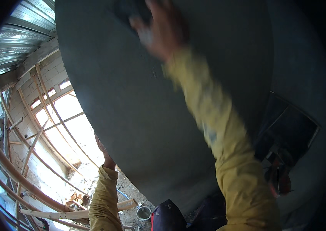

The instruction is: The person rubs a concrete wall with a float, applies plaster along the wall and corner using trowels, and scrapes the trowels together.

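Head view, right hand [167, 34] raised, clasping dark tool [132, 10], left hand [108, 161] low, grip unclear

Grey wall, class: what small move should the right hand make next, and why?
Perhaps sweep the dark tool in the right hand down over the small marks: they show below that hand, and the grey wall around them looks mostly smooth.

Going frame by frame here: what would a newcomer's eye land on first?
Probably the broad, smooth grey wall surface filling the middle, crossed by a long yellow fabric sleeve leading to the motion-blurred right hand at the top, with a dark, indistinct object at its fingers. Next, the glaring white opening at left, behind slender tan poles.
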Tool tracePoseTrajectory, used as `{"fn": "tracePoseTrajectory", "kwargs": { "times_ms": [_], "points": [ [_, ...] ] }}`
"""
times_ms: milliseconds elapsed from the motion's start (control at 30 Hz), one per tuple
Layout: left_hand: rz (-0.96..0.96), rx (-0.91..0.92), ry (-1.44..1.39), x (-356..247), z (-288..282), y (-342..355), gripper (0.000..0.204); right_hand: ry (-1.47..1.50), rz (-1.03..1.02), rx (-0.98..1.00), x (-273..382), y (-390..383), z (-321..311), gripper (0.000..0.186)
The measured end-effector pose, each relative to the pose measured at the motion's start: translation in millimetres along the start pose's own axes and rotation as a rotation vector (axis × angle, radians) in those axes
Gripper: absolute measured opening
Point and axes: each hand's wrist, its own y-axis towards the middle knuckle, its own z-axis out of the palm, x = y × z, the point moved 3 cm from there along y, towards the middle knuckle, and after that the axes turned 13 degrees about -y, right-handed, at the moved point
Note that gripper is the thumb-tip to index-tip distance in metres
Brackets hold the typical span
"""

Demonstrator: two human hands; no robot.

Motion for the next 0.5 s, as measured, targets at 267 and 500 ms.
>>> {"fn": "tracePoseTrajectory", "kwargs": {
  "times_ms": [267,500],
  "points": [
    [-0.014,0.036,-0.036,12,0,-11,0.04,-0.073,0.061,0.185,1,83,17,0.049],
    [-0.13,-0.009,-0.025,14,3,-3,0.041,0.08,0.21,0.362,60,-276,-74,0.056]
  ]
}}
